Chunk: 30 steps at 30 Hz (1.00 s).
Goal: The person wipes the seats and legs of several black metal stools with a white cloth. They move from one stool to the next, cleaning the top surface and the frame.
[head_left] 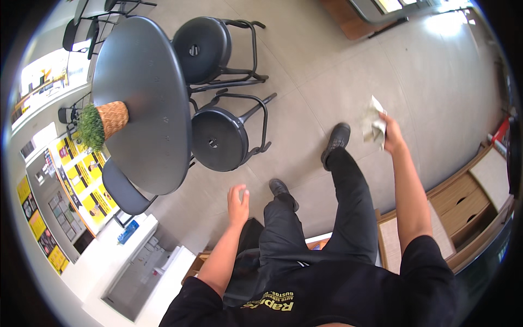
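Note:
My right hand (391, 134) is closed on a crumpled whitish cloth (374, 124), held out over the floor to the right of my foot. The cloth hangs loose from my fingers, and some of it is hidden behind them. My left hand (238, 207) is empty, its fingers loosely bent and apart. It is in the air, nearest to a black round stool (219, 139) that stands by a dark oval table (144, 103).
A second black stool (202, 50) stands farther along the table, which carries a green plant in a woven pot (113, 119). A grey chair (124, 187) is at its near end. Wooden drawers (460, 204) are at right, a white counter (81, 280) at lower left.

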Tool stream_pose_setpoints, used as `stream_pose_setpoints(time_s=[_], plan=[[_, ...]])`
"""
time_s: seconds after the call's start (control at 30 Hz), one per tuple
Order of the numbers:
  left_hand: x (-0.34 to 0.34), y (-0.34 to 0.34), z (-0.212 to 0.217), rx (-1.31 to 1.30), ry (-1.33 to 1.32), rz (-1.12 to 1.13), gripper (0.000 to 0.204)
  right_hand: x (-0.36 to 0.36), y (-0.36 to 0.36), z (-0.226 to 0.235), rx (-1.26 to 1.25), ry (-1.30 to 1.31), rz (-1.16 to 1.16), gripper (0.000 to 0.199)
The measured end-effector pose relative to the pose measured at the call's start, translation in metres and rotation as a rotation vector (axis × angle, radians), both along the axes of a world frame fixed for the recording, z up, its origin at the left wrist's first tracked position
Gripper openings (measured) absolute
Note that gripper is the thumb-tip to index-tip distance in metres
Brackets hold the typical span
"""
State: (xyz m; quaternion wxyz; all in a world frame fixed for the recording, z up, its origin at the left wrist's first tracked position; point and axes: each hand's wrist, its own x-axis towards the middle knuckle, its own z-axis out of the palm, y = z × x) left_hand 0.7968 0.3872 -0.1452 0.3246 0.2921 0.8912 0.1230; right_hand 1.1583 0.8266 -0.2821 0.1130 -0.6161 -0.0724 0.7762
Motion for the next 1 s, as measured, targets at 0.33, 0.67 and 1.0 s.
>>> stream_pose_setpoints(time_s=[0.33,0.67,1.0], plan=[[-0.019,-0.020,-0.038,-0.057,-0.438,0.586,0.029,-0.115,0.004,0.047,0.019,-0.060,0.632,0.054],[-0.094,0.099,-0.059,0.159,-0.488,0.785,0.035,-0.321,0.041,0.071,0.475,-0.092,1.421,0.054],[-0.098,0.040,-0.132,0.000,0.104,0.673,0.049,-0.409,0.041,-0.051,0.640,0.119,1.853,0.051]])
